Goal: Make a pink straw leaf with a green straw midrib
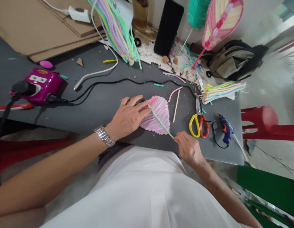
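Note:
A pleated pink-lilac fan-shaped piece [158, 118] lies near the table's front edge. Across it runs a thin light-green pipe cleaner [161, 122], slanting down to the right. My left hand [128, 118], with a metal watch at the wrist, rests over the piece's left side, thumb and index finger closed at the strip's upper end. The strip's lower end is pinched in my right hand [188, 147], just off the piece's lower right edge. Right of the piece lie a cream strip [176, 106] and a curved pink strip [175, 93].
Scissors [198, 122] and a blue glue gun [225, 129] lie to the right. A black cord [128, 79] crosses the table from a purple power socket [39, 84]. Pipe cleaner bundles [116, 34], a phone [168, 28] and a pink leaf-shaped fan [223, 23] are behind.

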The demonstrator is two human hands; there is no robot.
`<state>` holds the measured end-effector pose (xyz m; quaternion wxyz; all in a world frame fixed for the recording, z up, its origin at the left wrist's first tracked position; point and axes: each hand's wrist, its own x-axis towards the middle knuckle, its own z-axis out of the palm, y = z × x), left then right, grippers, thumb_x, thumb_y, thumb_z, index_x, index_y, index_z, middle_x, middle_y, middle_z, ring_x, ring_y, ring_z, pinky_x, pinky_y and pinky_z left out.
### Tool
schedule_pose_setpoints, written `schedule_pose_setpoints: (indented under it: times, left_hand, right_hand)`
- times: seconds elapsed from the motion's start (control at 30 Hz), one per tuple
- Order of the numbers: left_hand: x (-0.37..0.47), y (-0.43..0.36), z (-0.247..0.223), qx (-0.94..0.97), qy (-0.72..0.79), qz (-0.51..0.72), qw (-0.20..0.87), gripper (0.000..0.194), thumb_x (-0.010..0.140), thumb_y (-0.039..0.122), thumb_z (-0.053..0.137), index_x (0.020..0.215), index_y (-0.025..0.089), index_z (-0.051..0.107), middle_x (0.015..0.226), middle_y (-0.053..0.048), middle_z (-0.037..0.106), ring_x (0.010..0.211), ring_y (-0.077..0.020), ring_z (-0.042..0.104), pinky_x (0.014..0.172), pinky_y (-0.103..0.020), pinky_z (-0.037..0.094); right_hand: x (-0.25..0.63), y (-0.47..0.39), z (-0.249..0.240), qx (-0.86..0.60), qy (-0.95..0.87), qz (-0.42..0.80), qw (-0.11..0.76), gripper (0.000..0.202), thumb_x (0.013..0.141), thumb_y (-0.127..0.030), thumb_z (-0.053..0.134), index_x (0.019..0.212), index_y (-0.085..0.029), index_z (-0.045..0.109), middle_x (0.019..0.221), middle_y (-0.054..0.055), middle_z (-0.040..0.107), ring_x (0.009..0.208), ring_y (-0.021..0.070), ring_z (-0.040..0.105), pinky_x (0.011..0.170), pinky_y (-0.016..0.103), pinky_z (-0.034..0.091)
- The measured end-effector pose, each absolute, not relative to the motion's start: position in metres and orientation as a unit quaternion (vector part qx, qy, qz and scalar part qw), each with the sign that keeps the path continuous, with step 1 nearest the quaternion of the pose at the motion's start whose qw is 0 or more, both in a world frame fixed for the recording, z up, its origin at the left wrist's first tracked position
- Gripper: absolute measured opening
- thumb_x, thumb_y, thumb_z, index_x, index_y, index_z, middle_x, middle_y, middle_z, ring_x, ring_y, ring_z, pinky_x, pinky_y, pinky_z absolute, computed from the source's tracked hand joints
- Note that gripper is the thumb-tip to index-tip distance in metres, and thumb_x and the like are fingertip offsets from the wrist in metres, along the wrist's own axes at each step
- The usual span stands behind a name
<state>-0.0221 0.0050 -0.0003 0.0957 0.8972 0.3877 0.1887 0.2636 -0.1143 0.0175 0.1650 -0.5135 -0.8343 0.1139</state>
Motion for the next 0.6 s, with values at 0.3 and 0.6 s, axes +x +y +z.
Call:
schedule_pose_setpoints:
  times: [0.3,0.6]
  left_hand:
    - [-0.0207,0.0019,-0.0020,0.909,0.378,0.170,0.044,0.036,0.102,0.020,0.044,0.128,0.028,0.066,0.145,-0.010,0.062,0.139,-0.0377,0.047,0.100,-0.058,0.041]
    - [-0.0193,0.0014,-0.0004,0.909,0.372,0.180,0.052,0.035,0.101,0.018,0.044,0.119,0.027,0.072,0.144,-0.012,0.061,0.144,-0.0394,0.042,0.107,-0.064,0.038]
  right_hand:
    - [0.2610,-0.1132,0.0155,-0.502,-0.854,0.047,0.133,0.027,0.102,-0.008,0.044,0.082,-0.019,0.059,0.078,0.004,0.064,0.064,0.0150,0.048,0.065,0.029,0.034]
    - [0.2588,-0.1132,0.0157,-0.481,-0.869,0.006,0.114,0.030,0.097,0.000,0.043,0.077,-0.019,0.057,0.077,0.005,0.061,0.065,0.0167,0.044,0.064,0.032,0.031]
